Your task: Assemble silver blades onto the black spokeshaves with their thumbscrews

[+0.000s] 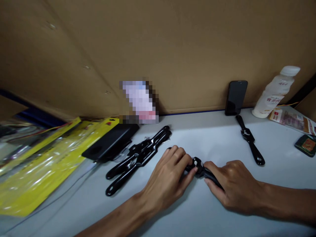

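Note:
A black spokeshave is held between my two hands just over the grey table, its metal screws showing in the middle. My left hand is closed round one handle, with the thumb and fingertips close to the screws. Round the other handle, my right hand is closed too, thumb along the near side. To the left lie black spokeshaves bunched together, partly overlapping. Another spokeshave lies alone beyond my right hand.
Yellow-edged plastic packages cover the left side, beside a black device with a cable. A pixelated screen and a dark phone lean on the cardboard wall. A bottle, packet and small green packet are right.

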### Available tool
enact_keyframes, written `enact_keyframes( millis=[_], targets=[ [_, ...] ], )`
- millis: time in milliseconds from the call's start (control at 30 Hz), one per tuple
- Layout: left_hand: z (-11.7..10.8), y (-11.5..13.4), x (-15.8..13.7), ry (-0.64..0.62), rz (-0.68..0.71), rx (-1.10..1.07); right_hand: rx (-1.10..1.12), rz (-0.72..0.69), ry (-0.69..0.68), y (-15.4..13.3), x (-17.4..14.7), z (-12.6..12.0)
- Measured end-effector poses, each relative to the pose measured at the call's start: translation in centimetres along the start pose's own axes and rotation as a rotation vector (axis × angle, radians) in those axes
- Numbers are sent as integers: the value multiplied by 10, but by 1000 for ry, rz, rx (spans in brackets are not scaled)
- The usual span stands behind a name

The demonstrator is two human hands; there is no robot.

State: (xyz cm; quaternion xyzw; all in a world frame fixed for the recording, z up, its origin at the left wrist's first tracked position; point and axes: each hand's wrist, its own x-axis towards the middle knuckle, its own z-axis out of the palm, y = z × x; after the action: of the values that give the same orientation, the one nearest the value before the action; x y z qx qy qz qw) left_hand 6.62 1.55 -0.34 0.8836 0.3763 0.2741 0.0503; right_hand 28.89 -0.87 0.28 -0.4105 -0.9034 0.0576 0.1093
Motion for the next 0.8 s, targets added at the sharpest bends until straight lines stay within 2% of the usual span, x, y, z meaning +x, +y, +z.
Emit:
enact_keyframes(
  millis=[167,333,500,667,800],
  targets=[
    [-1,-1,3,10,17,-52,-11,-26,24,-2,-3,1],
    [-5,-2,3,-12,134,-198,41,-68,42,2,-6,5],
    [-3,-2,1,35,-11,-174,-1,-78,95,2,-5,8],
    [-2,-4,2,65,67,-244,20,-68,65,1,-3,5],
    [-7,-1,4,63,25,-249,47,-65,25,1,-1,3]
  ],
)
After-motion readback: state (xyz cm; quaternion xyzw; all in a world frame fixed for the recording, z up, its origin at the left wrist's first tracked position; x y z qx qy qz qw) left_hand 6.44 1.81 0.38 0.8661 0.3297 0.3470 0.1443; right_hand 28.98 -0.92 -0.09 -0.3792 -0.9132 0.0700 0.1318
